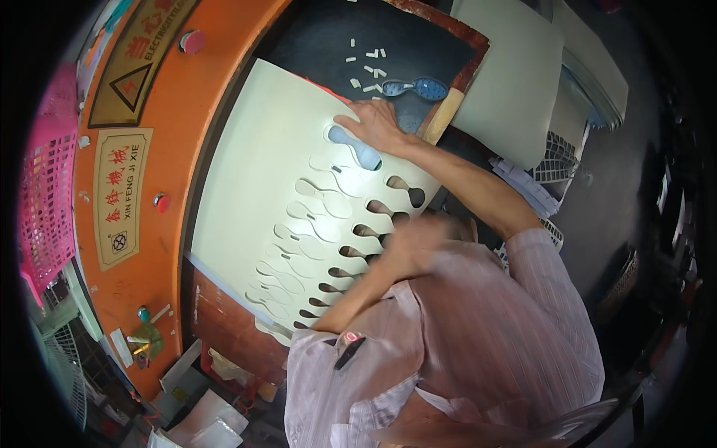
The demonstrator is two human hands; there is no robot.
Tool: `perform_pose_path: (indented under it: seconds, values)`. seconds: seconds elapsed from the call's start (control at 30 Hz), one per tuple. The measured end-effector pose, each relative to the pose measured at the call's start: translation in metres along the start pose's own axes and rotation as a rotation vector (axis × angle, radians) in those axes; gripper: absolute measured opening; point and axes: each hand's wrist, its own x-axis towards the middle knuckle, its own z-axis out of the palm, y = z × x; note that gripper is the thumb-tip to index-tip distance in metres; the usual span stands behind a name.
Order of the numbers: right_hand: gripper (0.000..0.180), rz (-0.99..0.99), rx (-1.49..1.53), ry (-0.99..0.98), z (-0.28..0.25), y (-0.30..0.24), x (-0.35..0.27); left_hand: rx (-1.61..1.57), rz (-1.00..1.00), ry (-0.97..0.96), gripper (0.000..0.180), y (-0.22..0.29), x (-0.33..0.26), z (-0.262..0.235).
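Note:
A large off-white sheet [254, 134] lies across a machine's work surface. Rows of insole-shaped cuts [321, 198] run down it, and dark insole-shaped holes [381, 209] line its right side. On its upper part rests a pale blue insole-shaped piece [355, 147], probably a cutting die. My right hand [376, 125] is at the sheet's far edge beside that piece, thumb on top and fingers closed over the edge. Smeared by motion, my left hand [426, 240] is over the sheet's right side near my body; its fingers cannot be made out.
An orange machine housing [164, 194] with red buttons stands along the left. Beyond the sheet, a dark board [314, 45] holds white scraps [370, 71] and another blue insole-shaped die [414, 89]. Pale sheets [508, 82] stand at upper right; a pink basket [48, 201] is far left.

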Motion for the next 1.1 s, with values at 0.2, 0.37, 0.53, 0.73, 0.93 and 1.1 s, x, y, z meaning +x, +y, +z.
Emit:
perform_pose_path:
  seconds: [0.2,0.37,0.53,0.73,0.93,1.1]
  values:
    - [0.046,0.084,0.038,0.007,-0.004,-0.009,-0.006,-0.214,-0.662,0.197,0.028,-0.005,0.011,-0.070]
    - [0.039,-0.121,0.097,0.225,-0.040,-0.063,-0.044,-0.926,-0.795,0.546,0.026,-0.039,0.020,-0.101]
    - [0.042,-0.151,0.288,-0.108,-0.037,-0.115,-0.105,-1.055,-0.712,0.650,0.029,-0.040,0.020,-0.094]
    - [0.042,-0.297,0.083,0.059,-0.017,-0.116,-0.109,-0.661,-0.769,0.470,0.045,-0.028,0.008,-0.091]
    - [0.039,-0.318,0.285,-0.021,-0.019,-0.124,-0.108,-0.674,-0.835,0.513,0.040,-0.029,-0.004,-0.103]
    - [0.031,-0.285,0.224,-0.084,-0.018,-0.119,-0.094,-0.549,-0.831,0.445,0.040,-0.026,-0.010,-0.105]
